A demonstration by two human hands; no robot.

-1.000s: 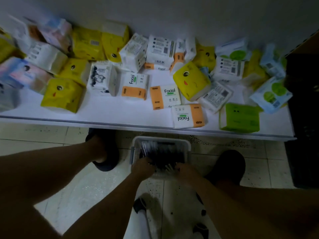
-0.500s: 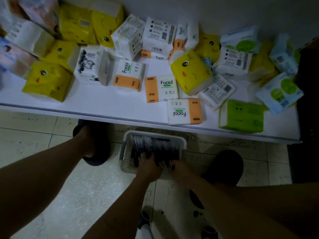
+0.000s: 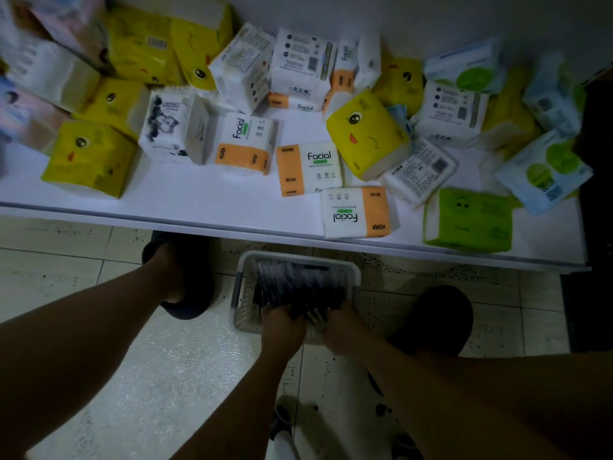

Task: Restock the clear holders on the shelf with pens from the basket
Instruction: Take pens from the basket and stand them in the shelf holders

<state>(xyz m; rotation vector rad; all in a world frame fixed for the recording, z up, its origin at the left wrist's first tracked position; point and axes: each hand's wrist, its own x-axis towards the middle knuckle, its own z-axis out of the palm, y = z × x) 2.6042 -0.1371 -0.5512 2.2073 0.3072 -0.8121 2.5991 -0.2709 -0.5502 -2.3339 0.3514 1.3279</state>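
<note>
Closer together now, left hand [image 3: 282, 325] and right hand [image 3: 341, 328] dig inside the basket [image 3: 241, 313]; fingers [image 3: 280, 312] sunk among pens [image 3: 298, 285], grip unclear, probably gathering a bundle to restock.

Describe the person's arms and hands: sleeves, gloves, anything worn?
Left hand and right hand: no gloves, and no watch, band or ring shows, though the light is dim. Forearms are bare to the frame edge, no sleeves in view.

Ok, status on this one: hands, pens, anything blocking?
Left grip, right grip gripping pens in basket. Holders not in view. Tissue packs crowd shelf.
</note>
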